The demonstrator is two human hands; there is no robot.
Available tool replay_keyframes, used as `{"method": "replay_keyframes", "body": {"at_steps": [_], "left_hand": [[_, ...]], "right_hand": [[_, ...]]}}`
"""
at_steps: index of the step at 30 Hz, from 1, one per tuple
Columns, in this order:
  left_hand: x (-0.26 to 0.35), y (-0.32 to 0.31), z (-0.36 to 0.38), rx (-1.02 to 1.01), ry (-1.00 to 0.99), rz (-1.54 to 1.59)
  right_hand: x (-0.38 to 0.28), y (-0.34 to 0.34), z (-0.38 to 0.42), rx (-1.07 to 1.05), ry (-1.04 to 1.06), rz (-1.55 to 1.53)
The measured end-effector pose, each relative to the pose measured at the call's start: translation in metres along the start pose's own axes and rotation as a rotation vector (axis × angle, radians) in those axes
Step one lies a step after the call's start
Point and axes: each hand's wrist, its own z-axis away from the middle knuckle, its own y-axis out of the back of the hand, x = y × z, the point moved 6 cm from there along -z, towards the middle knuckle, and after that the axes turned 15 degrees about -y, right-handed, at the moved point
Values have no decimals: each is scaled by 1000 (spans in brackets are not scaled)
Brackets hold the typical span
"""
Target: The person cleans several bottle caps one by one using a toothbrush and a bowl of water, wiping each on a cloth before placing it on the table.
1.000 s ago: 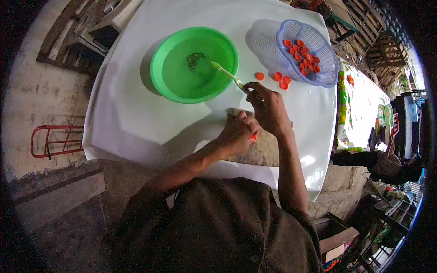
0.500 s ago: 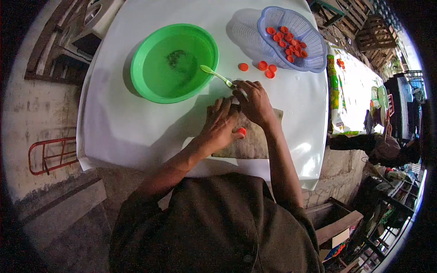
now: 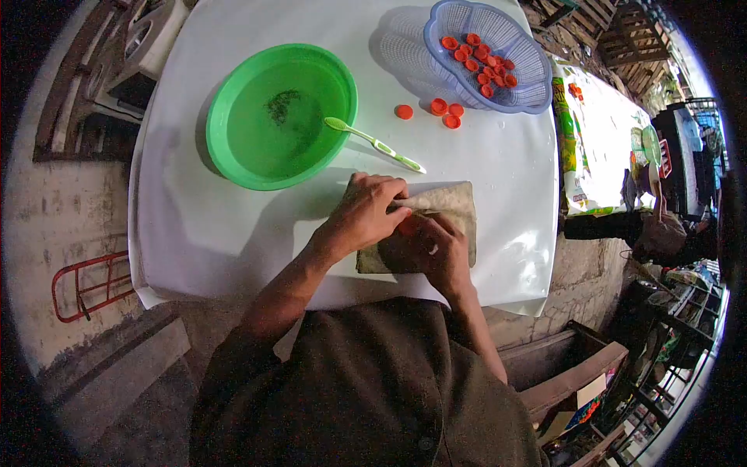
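Observation:
A folded greyish-brown cloth (image 3: 455,202) lies on the white table close to my body. My left hand (image 3: 362,214) is at its upper left, with the cloth's edge pinched between thumb and fingers. Over the cloth, my right hand (image 3: 443,247) has its fingers curled around a red bottle cap (image 3: 409,225), which is partly hidden and in shadow. Just beyond my hands rests a green and white toothbrush (image 3: 381,146), its head on the rim of a green basin (image 3: 214,128) and its handle end on the table.
The basin holds water with dark specks. Several loose red caps (image 3: 439,107) lie to its right. A blue plastic basket (image 3: 537,78) with more red caps stands at the far right of the white table (image 3: 194,233). Another person (image 3: 657,237) is at the right, beside a second table.
My right hand has let go of the toothbrush and come down to the cloth and the red cap. The cap has passed from my left hand, which now grips the cloth's edge.

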Motion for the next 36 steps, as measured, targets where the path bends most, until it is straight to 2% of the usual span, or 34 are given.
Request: {"method": "replay_keyframes", "body": {"at_steps": [1, 2, 4, 6, 8, 11, 12, 14, 16, 17, 19, 22, 23, 24, 26, 28, 36], "left_hand": [[-3, -1, -2, -22, 53, 86], [-3, 2, -3, 19, 1, 81], [-6, 5, -2, -6, 84, 97], [-13, 6, -1, 20, 133, 127], [-24, 5, 4, 93, 147, 168], [-17, 20, 8, 76, 204, -14], [-21, 21, 11, 73, 225, 26], [-30, 20, 17, 68, 264, 103], [-37, 15, 22, 132, 298, 306], [-41, 12, 22, 167, 311, 407], [-47, 5, 27, 290, 296, 581], [-48, 0, 33, 360, 310, 696], [-47, -1, 36, 363, 322, 709], [-44, -4, 36, 416, 338, 929], [-40, -5, 40, 491, 354, 1035], [-44, -11, 47, 523, 430, 1128], [-39, -20, 49, 615, 278, 1053]], "right_hand": [[3, -6, 1, 20, 28, 25], [7, -9, 1, 39, 43, 97], [8, -13, 5, 197, 135, 206], [5, -13, 5, 254, 158, 234], [-4, -8, 2, 212, 113, 177], [-22, 9, -1, 209, 27, 41], [-25, 13, 2, 258, 56, 16], [-7, 3, 4, 289, 184, 169], [3, -3, 2, 311, 260, 260], [11, -3, 0, 262, 192, 206], [-21, 8, -5, 164, 46, 94], [-53, 12, -14, 146, 32, -109], [-54, 7, -17, 131, 46, -121], [-53, 1, -21, 116, 61, -132], [-46, -9, -27, 144, 148, -99], [-40, -13, -31, 159, 129, -151], [-21, -11, -36, 42, -191, -436]]}}
